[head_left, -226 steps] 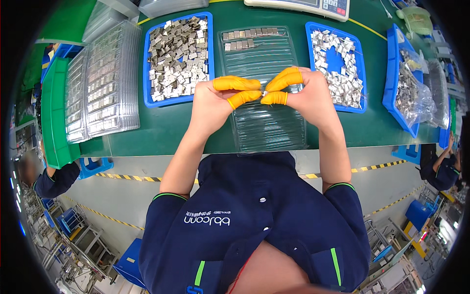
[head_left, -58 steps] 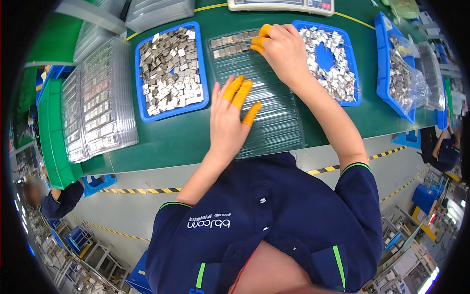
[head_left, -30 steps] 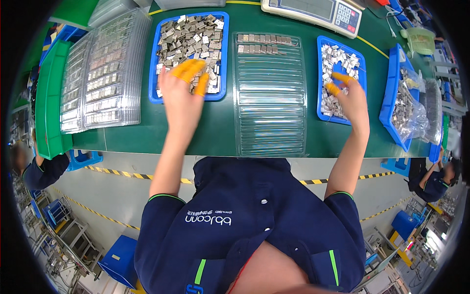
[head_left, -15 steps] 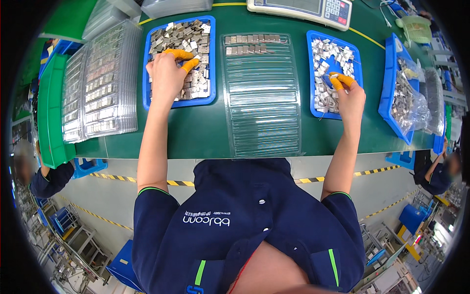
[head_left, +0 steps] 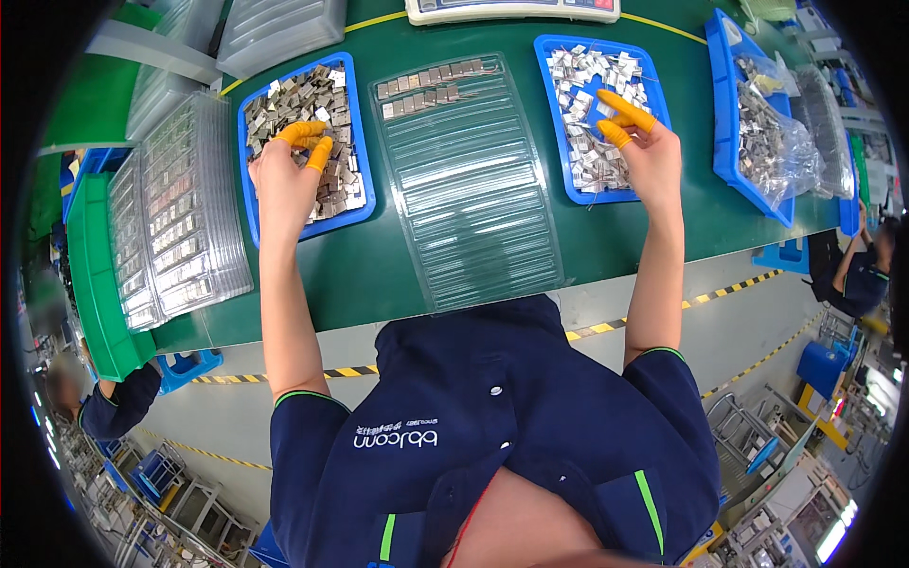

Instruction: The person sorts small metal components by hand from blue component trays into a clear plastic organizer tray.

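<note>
My left hand [head_left: 289, 175], with yellow finger covers, is over a blue tray [head_left: 367, 185] of small flat metal pieces [head_left: 331, 95]. Its thumb and forefinger tips come together; whatever is between them is too small to make out. Above a second blue tray [head_left: 660, 99], holding small white pieces with thin wires [head_left: 582, 71], is my right hand [head_left: 644, 151]. Its covered thumb and forefinger are spread apart with nothing visible between them. Between the trays lies a clear ribbed plastic tray [head_left: 473, 189], its top two slots holding rows of metal pieces [head_left: 426, 99].
Stacked clear trays filled with pieces [head_left: 180, 218] stand at the left beside a green bin [head_left: 95, 275]. To the right is a blue bin [head_left: 724, 142] with bagged parts. A scale [head_left: 511, 9] sits at the far edge. Other people work at both sides.
The thumb and forefinger of my right hand, earlier pinched together among the white pieces, have spread apart. My left hand stays over the metal pieces. The whole view has shifted and tilted.
</note>
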A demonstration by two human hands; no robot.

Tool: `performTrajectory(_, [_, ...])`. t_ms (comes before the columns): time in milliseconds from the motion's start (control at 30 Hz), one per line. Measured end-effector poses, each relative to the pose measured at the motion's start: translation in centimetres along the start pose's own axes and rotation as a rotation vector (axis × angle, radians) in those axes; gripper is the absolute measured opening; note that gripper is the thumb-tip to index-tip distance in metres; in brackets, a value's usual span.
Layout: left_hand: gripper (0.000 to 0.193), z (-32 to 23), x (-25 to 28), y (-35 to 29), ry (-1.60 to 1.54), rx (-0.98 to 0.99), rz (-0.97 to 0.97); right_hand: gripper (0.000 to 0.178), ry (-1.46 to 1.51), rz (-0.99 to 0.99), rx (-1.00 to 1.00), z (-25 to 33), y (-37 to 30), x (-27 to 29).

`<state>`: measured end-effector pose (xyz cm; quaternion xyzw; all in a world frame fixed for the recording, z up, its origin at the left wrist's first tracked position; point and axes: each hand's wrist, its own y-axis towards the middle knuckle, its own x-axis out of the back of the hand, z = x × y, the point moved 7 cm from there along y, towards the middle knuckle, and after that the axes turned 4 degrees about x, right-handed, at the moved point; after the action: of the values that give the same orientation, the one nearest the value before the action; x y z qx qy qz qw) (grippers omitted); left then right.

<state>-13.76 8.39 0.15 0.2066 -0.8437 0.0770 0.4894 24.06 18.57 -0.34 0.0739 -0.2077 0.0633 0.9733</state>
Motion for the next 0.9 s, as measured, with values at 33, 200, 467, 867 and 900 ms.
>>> performTrajectory(33, [0.021,-0.1,0.0,-0.4,0.004,0.005,-0.003,0.029,0.004,0.005,0.002,0.2,-0.1,-0.2])
performTrajectory(200, [0.023,-4.0,-2.7,-3.5,-0.835,0.050,0.197,0.020,0.250,0.197,0.046,4.8,-1.1,-4.7])
performTrajectory(467, [0.023,-4.5,-3.7,-5.6,-0.918,0.089,0.082,0.017,-0.333,0.098,0.319,6.7,-0.9,-5.8])
performTrajectory(867, [0.022,-2.4,-0.9,-8.0,-1.137,0.160,-0.108,0.019,-0.383,0.557,0.678,9.2,-3.7,-17.6])
performTrajectory(900, [0.021,-2.0,-0.8,-8.3,-1.100,0.168,-0.129,0.020,-0.453,0.602,0.748,9.5,-3.9,-17.8])
